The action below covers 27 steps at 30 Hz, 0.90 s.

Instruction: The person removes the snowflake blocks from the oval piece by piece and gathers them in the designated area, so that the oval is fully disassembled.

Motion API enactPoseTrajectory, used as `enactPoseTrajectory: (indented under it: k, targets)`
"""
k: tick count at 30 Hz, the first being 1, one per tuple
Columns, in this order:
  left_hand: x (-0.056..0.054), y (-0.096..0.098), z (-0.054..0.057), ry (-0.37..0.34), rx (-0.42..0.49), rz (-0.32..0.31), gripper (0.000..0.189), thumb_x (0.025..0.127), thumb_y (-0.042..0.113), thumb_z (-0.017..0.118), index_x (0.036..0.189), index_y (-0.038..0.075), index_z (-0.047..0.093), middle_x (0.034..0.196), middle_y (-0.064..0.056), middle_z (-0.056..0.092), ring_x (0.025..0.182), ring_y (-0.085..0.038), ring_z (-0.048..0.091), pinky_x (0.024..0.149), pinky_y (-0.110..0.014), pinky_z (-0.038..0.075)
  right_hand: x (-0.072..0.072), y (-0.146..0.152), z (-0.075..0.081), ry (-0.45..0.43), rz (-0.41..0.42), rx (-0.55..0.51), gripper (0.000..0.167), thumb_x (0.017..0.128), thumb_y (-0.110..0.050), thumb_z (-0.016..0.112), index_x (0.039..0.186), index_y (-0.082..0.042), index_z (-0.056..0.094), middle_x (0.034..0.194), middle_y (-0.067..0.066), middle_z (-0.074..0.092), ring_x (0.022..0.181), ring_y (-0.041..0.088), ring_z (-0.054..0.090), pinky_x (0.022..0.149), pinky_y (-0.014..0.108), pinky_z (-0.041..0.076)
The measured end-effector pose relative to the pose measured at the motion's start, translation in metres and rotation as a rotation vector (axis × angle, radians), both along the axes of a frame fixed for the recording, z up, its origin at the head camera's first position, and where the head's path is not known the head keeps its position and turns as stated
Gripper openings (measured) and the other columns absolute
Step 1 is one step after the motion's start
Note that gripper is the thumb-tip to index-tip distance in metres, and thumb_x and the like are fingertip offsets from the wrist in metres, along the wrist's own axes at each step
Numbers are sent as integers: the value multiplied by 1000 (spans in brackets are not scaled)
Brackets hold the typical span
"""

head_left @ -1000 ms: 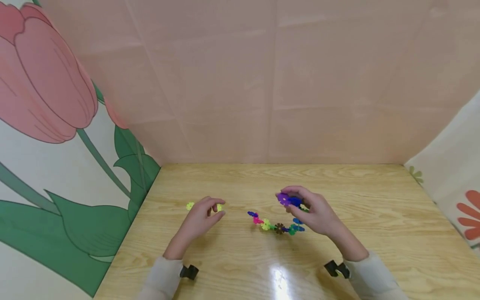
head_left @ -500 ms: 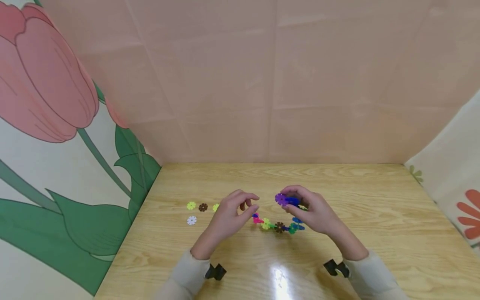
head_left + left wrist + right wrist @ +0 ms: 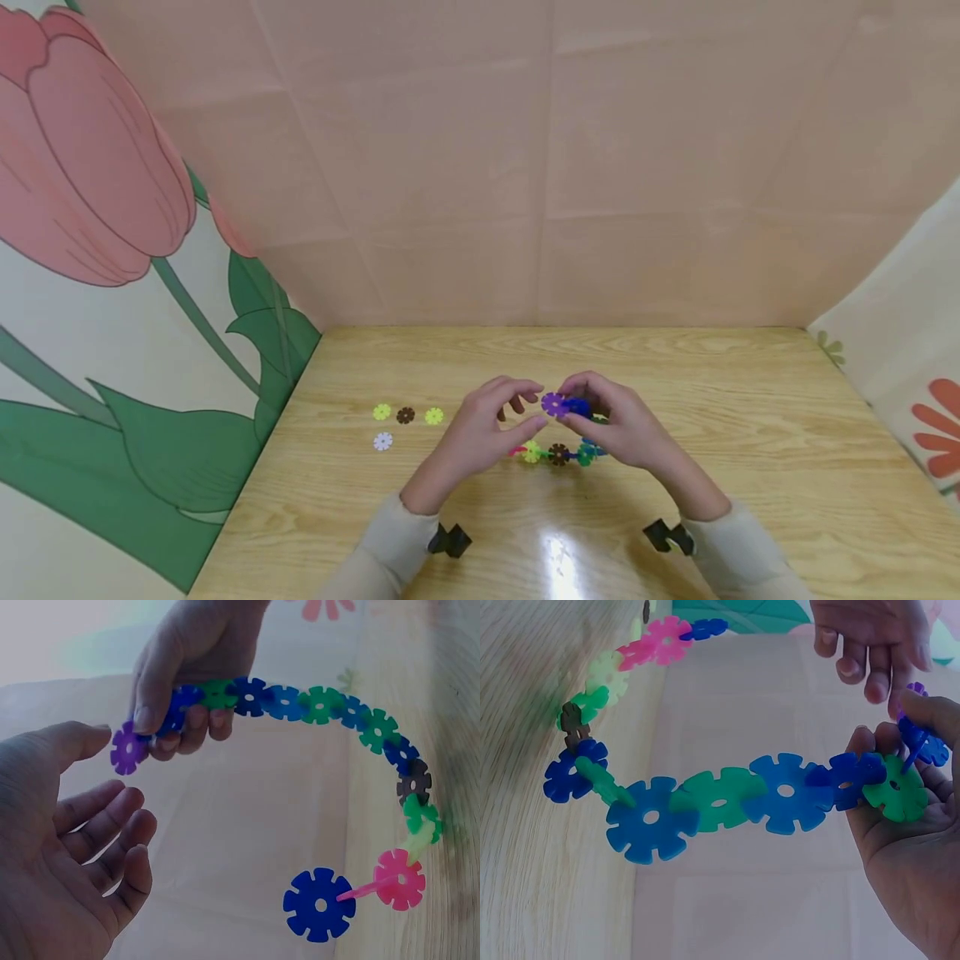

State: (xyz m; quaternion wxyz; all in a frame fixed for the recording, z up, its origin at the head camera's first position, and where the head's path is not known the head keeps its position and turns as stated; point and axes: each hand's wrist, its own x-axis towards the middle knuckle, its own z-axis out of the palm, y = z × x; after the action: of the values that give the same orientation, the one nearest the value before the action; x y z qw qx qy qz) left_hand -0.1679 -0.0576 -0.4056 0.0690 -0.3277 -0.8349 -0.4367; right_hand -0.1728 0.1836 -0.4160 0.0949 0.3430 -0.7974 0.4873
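My right hand [image 3: 633, 427] grips one end of a chain of slotted plastic snowflake discs [image 3: 321, 705], thumb on one side and fingers on the other. At that end a purple disc [image 3: 553, 405] sticks out past the fingertips, joined beside a dark blue disc [image 3: 178, 712]. My left hand [image 3: 480, 427] holds nothing; its fingers are spread and loosely bent, with the thumb tip right by the purple disc. The chain curves through blue, green, brown and pale yellow discs to a pink disc [image 3: 400, 880] and a dark blue disc [image 3: 321, 905] at the far end.
Loose discs lie on the wooden table [image 3: 300, 500] to the left: two yellow ones, a brown disc [image 3: 406, 415] and a white disc [image 3: 383, 442]. A pink sheet [image 3: 540, 167] hangs behind the table, and a tulip-printed panel [image 3: 105, 167] stands at the left.
My left hand has moved right, from over the loose discs to beside the purple disc, uncovering the brown and white discs. The right hand still grips the chain, its purple end shifted slightly left.
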Motion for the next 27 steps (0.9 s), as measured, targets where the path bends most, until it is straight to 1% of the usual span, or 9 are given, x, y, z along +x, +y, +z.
enactPoseTrajectory:
  k: [1,5,8,10,14,17,20,23,27]
  targets:
    - [0,1,0,1,-3,-3,41,97,35,70,131,14,64,114,5,67,94,-14,61,74,-31,55,0,0,0,0,3,0,27,90,4,72,113,-6,62,96,2,69,78,8,66,66,26,58]
    - [-1,4,1,13,-9,-7,41,96,34,71,131,14,65,114,3,67,92,-9,58,72,-32,55,1,-1,1,7,13,-5,27,90,5,72,113,-7,62,96,2,69,77,8,66,65,26,57]
    - [-2,6,2,13,-14,-8,41,96,35,71,130,13,66,114,2,68,92,-8,57,71,-36,55,1,-2,3,11,23,-5,27,90,5,71,113,-7,62,96,2,69,77,9,65,64,26,57]
    - [-3,7,2,10,-21,-4,40,96,36,71,129,14,67,113,3,68,91,-8,58,71,-37,55,1,-2,3,13,30,-4,27,91,6,71,113,-7,62,97,2,69,78,9,66,65,26,57]
    - [-3,9,2,10,-34,7,36,95,35,72,126,15,69,110,4,68,91,-13,59,69,-31,53,1,-3,3,15,36,-2,28,90,6,71,113,-7,62,98,2,69,81,9,66,68,26,58]
    - [-4,9,2,29,-35,8,34,95,33,73,123,15,70,107,4,68,90,-16,60,67,-25,50,1,-3,3,14,40,-3,28,90,6,71,114,-7,62,98,2,69,82,9,66,70,26,58]
    - [-4,10,2,54,-32,6,32,94,30,74,122,13,70,105,3,69,89,-17,61,66,-21,48,1,-2,2,14,46,-5,28,91,4,71,115,-7,62,100,3,69,83,10,66,72,27,58]
    - [-4,9,3,68,-28,8,31,94,28,74,121,12,70,105,3,69,88,-15,60,66,-20,47,2,1,1,18,45,-7,29,92,5,70,117,-6,62,102,3,69,84,10,66,75,29,59]
    - [-4,8,4,73,-28,13,31,94,27,74,120,12,71,105,3,69,86,-8,56,68,-20,48,3,4,-1,25,43,-19,28,93,8,65,117,-7,63,102,3,69,84,13,68,75,29,59]
